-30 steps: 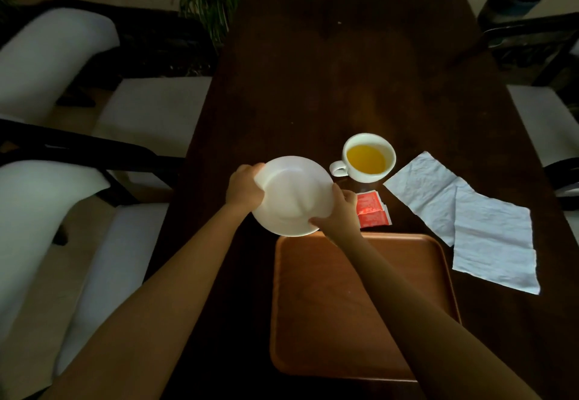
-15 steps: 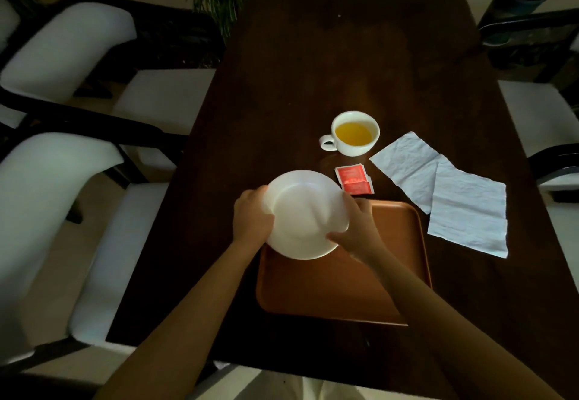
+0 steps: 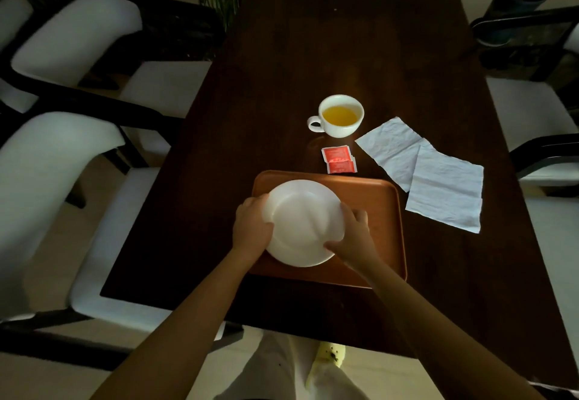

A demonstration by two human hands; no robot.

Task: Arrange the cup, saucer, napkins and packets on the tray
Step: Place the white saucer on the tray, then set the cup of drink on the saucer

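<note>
Both hands grip a white saucer (image 3: 301, 222) over the left part of an orange-brown tray (image 3: 380, 211): the left hand (image 3: 253, 226) at its left rim, the right hand (image 3: 352, 238) at its lower right rim; whether the saucer rests on the tray cannot be told; beyond the tray on the dark worktop (image 3: 344, 39) lie two red packets (image 3: 338, 160), overlapping; farther off stands a white cup (image 3: 340, 116) of yellow liquid; two white napkins (image 3: 419, 170) overlap right of the packets.

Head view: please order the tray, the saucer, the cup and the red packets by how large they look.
1. tray
2. saucer, though it is held nearer the camera
3. cup
4. red packets
</note>
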